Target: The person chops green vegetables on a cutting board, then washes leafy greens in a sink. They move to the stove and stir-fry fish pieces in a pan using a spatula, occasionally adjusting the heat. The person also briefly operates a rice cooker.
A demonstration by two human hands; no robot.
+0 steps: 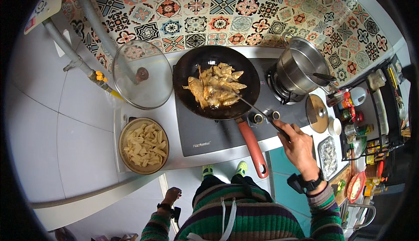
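Note:
My right hand [299, 146] grips the dark handle of a cooking spatula [253, 106] with a thin metal shaft. The blade end is blurred among browned whole fried fish [216, 84] in a black wok [186, 100]. That wok sits on the hob, its red handle [253, 149] pointing towards me. Low beside my body, my left hand [172, 195] is loosely curled, with nothing visible in it. A bowl [121, 149] of pale cut strips [144, 144], whose kind I cannot tell, stands left of the hob.
A glass lid [144, 93] leans behind the bowl, near a grey pipe with a yellow valve [101, 76]. On the right burner stands a steel pot [288, 67] with a ladle [322, 76]. Another lid [317, 123], a foil-like tray [327, 157] and a seasoning rack [379, 123] line the right side.

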